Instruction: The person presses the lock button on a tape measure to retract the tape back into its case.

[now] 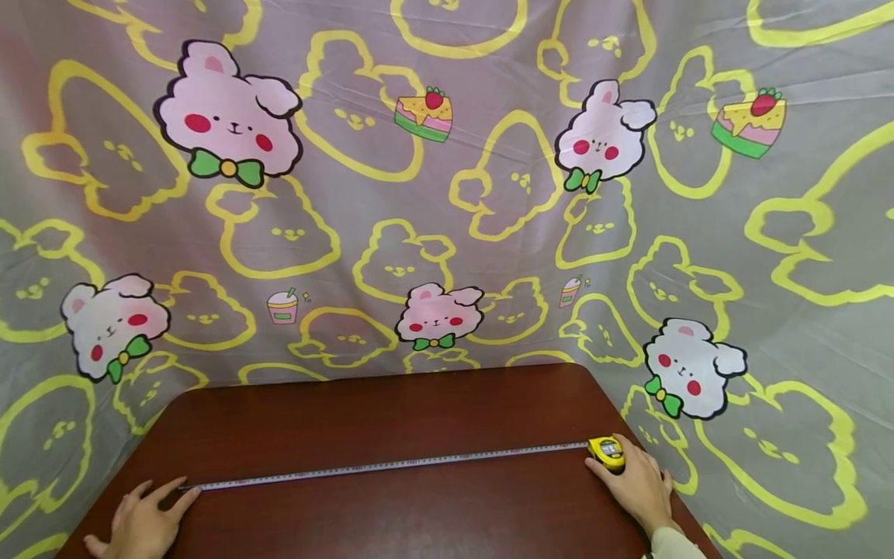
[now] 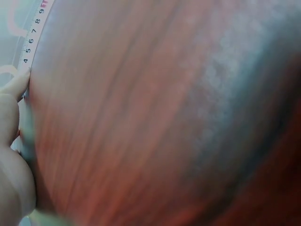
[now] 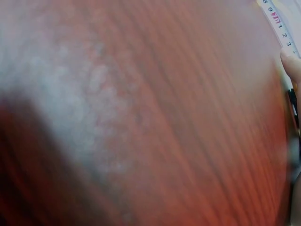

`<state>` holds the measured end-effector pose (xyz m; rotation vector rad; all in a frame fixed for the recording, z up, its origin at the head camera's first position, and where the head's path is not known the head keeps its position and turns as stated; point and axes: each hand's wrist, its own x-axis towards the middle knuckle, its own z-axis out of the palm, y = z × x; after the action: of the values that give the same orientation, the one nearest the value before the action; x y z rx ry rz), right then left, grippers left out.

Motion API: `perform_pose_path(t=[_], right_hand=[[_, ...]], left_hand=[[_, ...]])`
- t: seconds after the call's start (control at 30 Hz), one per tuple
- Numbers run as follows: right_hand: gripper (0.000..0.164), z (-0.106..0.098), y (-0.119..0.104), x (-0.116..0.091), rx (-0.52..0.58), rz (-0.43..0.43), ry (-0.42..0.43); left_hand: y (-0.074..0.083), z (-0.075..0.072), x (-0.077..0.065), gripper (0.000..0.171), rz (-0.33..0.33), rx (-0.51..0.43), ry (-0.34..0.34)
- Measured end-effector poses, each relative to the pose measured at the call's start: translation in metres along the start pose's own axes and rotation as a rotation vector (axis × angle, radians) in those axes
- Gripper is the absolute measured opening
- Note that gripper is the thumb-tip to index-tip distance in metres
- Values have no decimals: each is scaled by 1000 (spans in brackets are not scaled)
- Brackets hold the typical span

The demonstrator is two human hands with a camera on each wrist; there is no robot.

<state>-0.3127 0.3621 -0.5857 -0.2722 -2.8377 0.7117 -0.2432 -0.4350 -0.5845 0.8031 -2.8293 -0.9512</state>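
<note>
A yellow tape measure (image 1: 606,453) lies at the table's right side, its white blade (image 1: 391,466) drawn out straight across to the left. My right hand (image 1: 641,485) grips the case, fingers behind it and thumb at its front. At the left end, my left hand (image 1: 143,524) pinches the blade's tip between thumb and forefinger. In the left wrist view, the thumb (image 2: 18,87) presses by the 4 mark on the blade (image 2: 32,40). The right wrist view has the thumb (image 3: 292,66) at the blade (image 3: 282,32) near the case, which is mostly cut off.
The dark red-brown wooden table (image 1: 391,411) has rounded far corners. Right behind it and along both sides hangs a grey curtain (image 1: 489,326) printed with cartoon rabbits, cakes and drinks. A light sleeve (image 1: 673,543) covers the right forearm.
</note>
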Motion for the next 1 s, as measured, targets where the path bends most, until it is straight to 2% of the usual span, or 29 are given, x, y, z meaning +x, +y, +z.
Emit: perform_pose_path(t=[0.33,0.53,0.8,1.0], right_hand=[[104,0,2,4,13,26,-11],[100,-4,3,5,58,39,-11],[97,-10,0,4,109,31,-35],[95,-13,0,4,112,20,-22]], left_hand=[[-4,-3,2,71,77,-79,57],[-6,-5,1,74,53,-117,58],[-3,-6,-5,70,49,-169,97],[0,-11,-8,63,115,-211,119]])
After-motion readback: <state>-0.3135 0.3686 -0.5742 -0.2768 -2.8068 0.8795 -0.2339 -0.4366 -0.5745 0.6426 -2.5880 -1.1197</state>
